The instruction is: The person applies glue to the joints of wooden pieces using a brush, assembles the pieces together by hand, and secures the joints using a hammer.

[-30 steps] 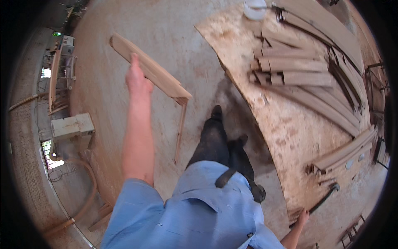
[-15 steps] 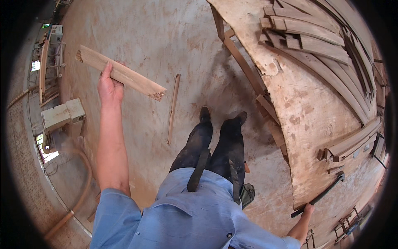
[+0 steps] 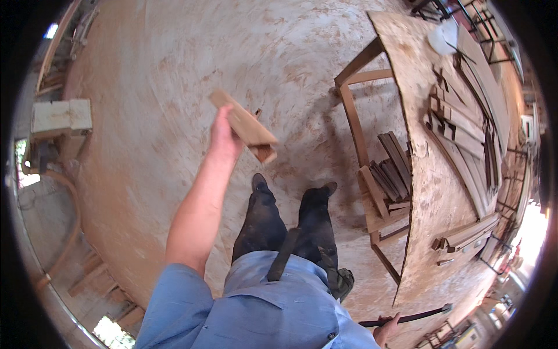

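Head view of a workshop, clock directions read from the centre of the view. The stained concrete floor (image 3: pixel 145 174) fills the middle. A plywood-topped bench (image 3: pixel 429 200) extends from 1 to 4 o'clock; its wooden frame carries short dark lengths of timber (image 3: pixel 390 177) low down. A boxy off-white machine housing (image 3: pixel 61 117) stands at 9 to 10 o'clock. On the bench, toward 2 o'clock, lies a pile of milled wooden slats (image 3: pixel 462 131), some of them curved.

The wooden board (image 3: pixel 247 123), slightly blurred, is held above the floor at 10 to 11 o'clock, well apart from the bench. Its long axis runs from 10–11 to 4–5 o'clock, the lower end showing a dark recess. A slender black-handled, hammer-like tool (image 3: pixel 421 316) with a small grey head lies almost along the 9-to-3 line, head toward 3.

The left hand (image 3: pixel 225 135) is closed on the board's near edge, at least one digit over the upper face, the rest hidden; the board thus lies at 2 o'clock from the palm. The right hand (image 3: pixel 386 331), at 5 o'clock, is wrapped around the tool's handle, far from the board but near the bench's lower corner.
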A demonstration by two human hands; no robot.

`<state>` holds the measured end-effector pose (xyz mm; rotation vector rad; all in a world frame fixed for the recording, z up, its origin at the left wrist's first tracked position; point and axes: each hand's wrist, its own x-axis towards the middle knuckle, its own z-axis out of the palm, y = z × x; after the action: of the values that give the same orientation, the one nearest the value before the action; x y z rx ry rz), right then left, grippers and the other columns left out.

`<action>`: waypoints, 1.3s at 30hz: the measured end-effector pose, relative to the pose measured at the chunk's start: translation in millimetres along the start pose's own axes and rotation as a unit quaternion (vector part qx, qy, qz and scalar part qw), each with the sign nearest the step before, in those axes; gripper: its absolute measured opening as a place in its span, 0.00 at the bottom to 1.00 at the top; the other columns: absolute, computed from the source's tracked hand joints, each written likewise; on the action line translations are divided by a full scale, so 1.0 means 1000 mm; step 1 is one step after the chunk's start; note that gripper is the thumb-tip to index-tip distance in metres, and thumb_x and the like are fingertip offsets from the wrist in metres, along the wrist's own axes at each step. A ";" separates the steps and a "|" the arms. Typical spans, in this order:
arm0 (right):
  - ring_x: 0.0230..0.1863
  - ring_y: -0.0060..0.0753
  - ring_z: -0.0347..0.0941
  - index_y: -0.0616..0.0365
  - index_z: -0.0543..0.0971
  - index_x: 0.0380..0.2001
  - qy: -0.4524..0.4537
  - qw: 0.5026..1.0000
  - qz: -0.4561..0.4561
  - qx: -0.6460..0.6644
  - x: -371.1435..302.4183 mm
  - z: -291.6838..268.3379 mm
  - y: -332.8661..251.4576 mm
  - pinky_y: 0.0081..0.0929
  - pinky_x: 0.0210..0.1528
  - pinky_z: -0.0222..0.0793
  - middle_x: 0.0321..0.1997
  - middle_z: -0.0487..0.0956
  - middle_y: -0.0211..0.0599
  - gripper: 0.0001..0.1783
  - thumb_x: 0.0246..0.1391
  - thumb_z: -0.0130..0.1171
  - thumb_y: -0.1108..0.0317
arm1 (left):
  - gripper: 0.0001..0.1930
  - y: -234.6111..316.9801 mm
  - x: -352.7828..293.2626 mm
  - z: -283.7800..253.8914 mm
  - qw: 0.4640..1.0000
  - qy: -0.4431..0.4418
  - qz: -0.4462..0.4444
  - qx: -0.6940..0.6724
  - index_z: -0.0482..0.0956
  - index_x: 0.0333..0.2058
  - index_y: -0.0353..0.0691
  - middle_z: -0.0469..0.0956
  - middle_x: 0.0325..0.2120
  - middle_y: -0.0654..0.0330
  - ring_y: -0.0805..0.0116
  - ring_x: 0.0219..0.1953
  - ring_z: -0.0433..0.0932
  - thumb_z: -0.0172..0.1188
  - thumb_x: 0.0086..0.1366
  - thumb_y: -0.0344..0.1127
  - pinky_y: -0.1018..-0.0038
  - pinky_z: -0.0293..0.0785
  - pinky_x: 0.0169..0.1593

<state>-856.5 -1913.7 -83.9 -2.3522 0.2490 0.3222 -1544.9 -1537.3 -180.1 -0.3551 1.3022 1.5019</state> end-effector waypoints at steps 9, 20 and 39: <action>0.19 0.28 0.68 0.61 0.72 0.23 -0.198 0.931 -0.283 -0.118 -0.137 0.087 -0.058 0.29 0.28 0.71 0.18 0.71 0.32 0.16 0.56 0.56 0.60 | 0.22 -0.112 0.031 -0.072 0.966 -0.056 -0.226 -0.114 0.65 0.49 0.33 0.76 0.37 0.48 0.54 0.40 0.78 0.51 0.63 0.43 0.59 0.76 0.46; 0.19 0.20 0.65 0.57 0.71 0.27 -0.545 0.594 -0.446 -0.389 -0.306 0.390 -0.120 0.20 0.22 0.63 0.20 0.70 0.27 0.06 0.49 0.59 0.73 | 0.22 -0.102 0.122 -0.068 0.961 0.022 -0.203 -0.186 0.66 0.50 0.33 0.77 0.36 0.50 0.57 0.38 0.78 0.48 0.65 0.46 0.62 0.77 0.43; 0.20 0.24 0.69 0.63 0.75 0.20 -0.460 0.560 -0.340 -0.599 -0.376 0.568 -0.041 0.27 0.25 0.67 0.16 0.73 0.31 0.13 0.44 0.66 0.66 | 0.20 -0.196 0.393 -0.138 0.947 0.073 -0.201 -0.240 0.67 0.46 0.34 0.77 0.34 0.51 0.57 0.34 0.78 0.50 0.64 0.46 0.61 0.77 0.38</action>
<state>-1292.8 -1455.2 -340.2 -2.6829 -1.8977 1.6062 -1589.0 -1486.6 -635.5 -1.0031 0.8848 1.4399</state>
